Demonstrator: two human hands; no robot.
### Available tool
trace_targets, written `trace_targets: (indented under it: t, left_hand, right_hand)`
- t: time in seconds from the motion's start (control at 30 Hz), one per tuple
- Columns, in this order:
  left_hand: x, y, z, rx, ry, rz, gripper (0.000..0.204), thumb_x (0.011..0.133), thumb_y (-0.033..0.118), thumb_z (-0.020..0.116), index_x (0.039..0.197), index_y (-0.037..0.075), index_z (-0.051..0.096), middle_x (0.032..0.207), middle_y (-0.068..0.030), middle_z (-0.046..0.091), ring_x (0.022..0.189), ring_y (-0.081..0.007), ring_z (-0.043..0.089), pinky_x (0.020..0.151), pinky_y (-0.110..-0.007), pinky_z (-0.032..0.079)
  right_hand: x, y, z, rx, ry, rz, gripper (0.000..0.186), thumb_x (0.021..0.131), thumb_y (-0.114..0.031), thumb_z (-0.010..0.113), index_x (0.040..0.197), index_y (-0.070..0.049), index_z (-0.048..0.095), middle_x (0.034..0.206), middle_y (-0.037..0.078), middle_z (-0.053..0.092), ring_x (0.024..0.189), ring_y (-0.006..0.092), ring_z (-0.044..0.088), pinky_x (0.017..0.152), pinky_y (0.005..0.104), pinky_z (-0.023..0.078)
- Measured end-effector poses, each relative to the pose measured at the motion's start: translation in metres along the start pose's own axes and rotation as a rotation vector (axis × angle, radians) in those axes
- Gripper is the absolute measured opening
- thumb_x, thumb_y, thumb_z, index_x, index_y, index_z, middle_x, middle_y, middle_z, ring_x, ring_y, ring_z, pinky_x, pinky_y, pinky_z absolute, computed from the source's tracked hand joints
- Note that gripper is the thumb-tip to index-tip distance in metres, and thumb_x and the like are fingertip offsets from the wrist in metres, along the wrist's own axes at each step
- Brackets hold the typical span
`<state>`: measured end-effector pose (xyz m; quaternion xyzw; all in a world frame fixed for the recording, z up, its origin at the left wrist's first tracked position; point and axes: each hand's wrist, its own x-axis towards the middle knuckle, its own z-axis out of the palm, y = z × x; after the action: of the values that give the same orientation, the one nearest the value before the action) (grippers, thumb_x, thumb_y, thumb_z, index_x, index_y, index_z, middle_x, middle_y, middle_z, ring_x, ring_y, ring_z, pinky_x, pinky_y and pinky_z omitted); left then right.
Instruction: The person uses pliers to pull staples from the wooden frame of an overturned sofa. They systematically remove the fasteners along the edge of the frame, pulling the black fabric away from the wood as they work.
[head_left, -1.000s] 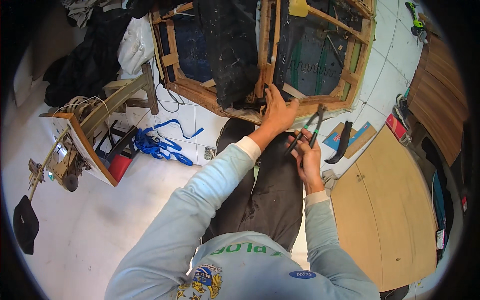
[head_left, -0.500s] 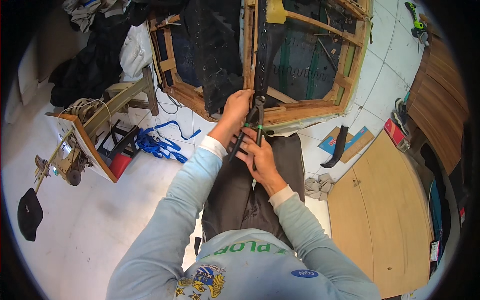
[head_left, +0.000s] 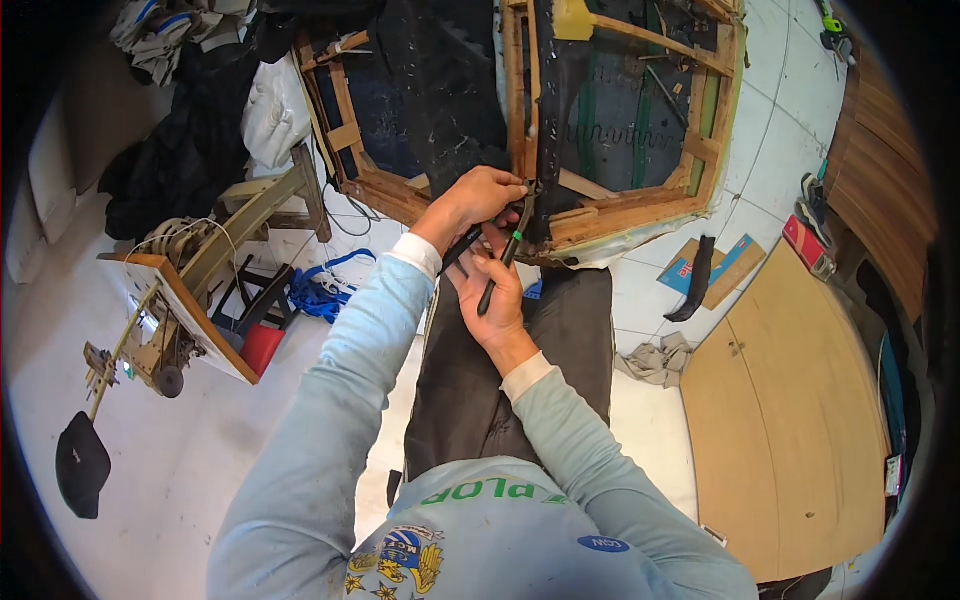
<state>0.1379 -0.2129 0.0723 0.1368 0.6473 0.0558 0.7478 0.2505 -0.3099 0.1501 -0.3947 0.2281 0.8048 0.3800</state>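
In my right hand (head_left: 494, 300), turned palm up, lie the black-handled pincers (head_left: 513, 250) with green bands, one handle across the palm and the other by my fingers. Their metal head points away from me, at the near edge of an upturned wooden furniture frame (head_left: 620, 222). My left hand (head_left: 480, 197) is closed in a pinch beside the pincers' head. What its fingertips hold is too small to make out. A black fabric strip (head_left: 548, 120) dotted with staples runs along the frame's middle bar, just beyond the jaws.
A brown padded piece (head_left: 460, 370) lies below my hands. To the left are a sewing machine on a tilted board (head_left: 200, 320) and blue strapping (head_left: 325, 290). On the right are a wooden panel (head_left: 790, 420), cardboard (head_left: 735, 270), a grey rag (head_left: 655, 360) and a red box (head_left: 808, 248).
My left hand has moved right, from the frame's edge to the pincers' head. The pincers have tilted, and my right hand has shifted slightly left. The view has shifted a little.
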Motion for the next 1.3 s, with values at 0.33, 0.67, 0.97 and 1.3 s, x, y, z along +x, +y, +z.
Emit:
trace_targets:
  t: [0.33, 0.67, 0.97, 1.3]
  left_hand:
    - [0.019, 0.033, -0.024, 0.401, -0.161, 0.029, 0.045, 0.105, 0.027, 0.069, 0.142, 0.001, 0.07, 0.093, -0.0119, 0.079, 0.076, -0.0202, 0.071, 0.068, -0.035, 0.06]
    - [0.018, 0.044, -0.028, 0.4, -0.253, -0.004, 0.044, 0.106, 0.025, 0.069, 0.143, 0.001, 0.069, 0.104, -0.0107, 0.078, 0.084, -0.0194, 0.074, 0.077, -0.035, 0.061]
    - [0.016, 0.0, -0.023, 0.075, -0.28, -0.012, 0.055, 0.108, 0.031, 0.068, 0.15, -0.004, 0.059, 0.131, -0.0162, 0.072, 0.118, -0.029, 0.073, 0.098, -0.041, 0.063]
    - [0.012, -0.025, 0.002, -0.089, -0.16, 0.075, 0.052, 0.107, 0.028, 0.07, 0.148, -0.002, 0.061, 0.125, -0.0108, 0.074, 0.109, -0.0211, 0.074, 0.093, -0.034, 0.062]
  right_hand:
    - [0.033, 0.042, 0.029, 0.16, 0.042, -0.237, 0.054, 0.098, -0.007, 0.059, 0.15, -0.018, 0.056, 0.133, 0.003, 0.063, 0.134, 0.0232, 0.057, 0.124, 0.0471, 0.038]
    - [0.054, 0.044, 0.022, 0.053, 0.176, -0.257, 0.022, 0.105, -0.02, 0.074, 0.123, -0.014, 0.063, 0.108, 0.0, 0.069, 0.102, 0.017, 0.068, 0.09, 0.0367, 0.056]
    - [0.005, -0.028, -0.047, -1.587, 0.501, -0.345, 0.026, 0.094, -0.014, 0.082, 0.097, -0.006, 0.057, 0.081, 0.007, 0.062, 0.07, 0.0199, 0.059, 0.07, 0.0374, 0.052]
    - [-0.028, -0.062, -0.035, -0.705, 0.218, 0.133, 0.034, 0.105, -0.007, 0.06, 0.138, 0.001, 0.057, 0.136, 0.02, 0.07, 0.119, 0.0259, 0.073, 0.091, 0.0365, 0.064]
